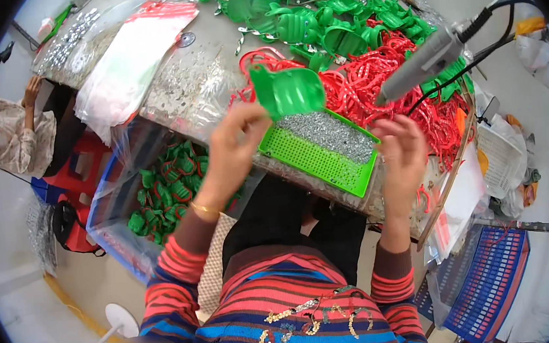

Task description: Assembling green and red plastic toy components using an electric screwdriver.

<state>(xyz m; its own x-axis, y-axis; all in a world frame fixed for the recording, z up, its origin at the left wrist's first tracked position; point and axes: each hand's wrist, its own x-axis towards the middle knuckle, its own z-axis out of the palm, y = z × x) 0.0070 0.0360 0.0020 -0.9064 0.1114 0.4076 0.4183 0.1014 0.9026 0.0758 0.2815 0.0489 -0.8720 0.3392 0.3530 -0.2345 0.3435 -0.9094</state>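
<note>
My left hand (238, 138) pinches a curved, ribbed green plastic piece (290, 92) by its left side, holding it raised over the far left part of a bright green tray. This tray (313, 161) has a dotted floor, and small silvery metal bits (334, 136) are heaped along its far side. At the tray's right end is my right hand (403, 149), its fingers loosely bent and apart, with nothing visible in them. Just beyond those fingers, a grey cylindrical tool (422, 61) with a black cable slants down, its tip above red straps (371, 73).
Many green plastic pieces (339, 16) lie piled at the back. White and red plastic bags (135, 62) rest on the table's left. Below stands a blue crate (110, 210) holding green and red pieces (174, 191). Another person (16, 133) sits at far left; a blue basket (486, 277) is lower right.
</note>
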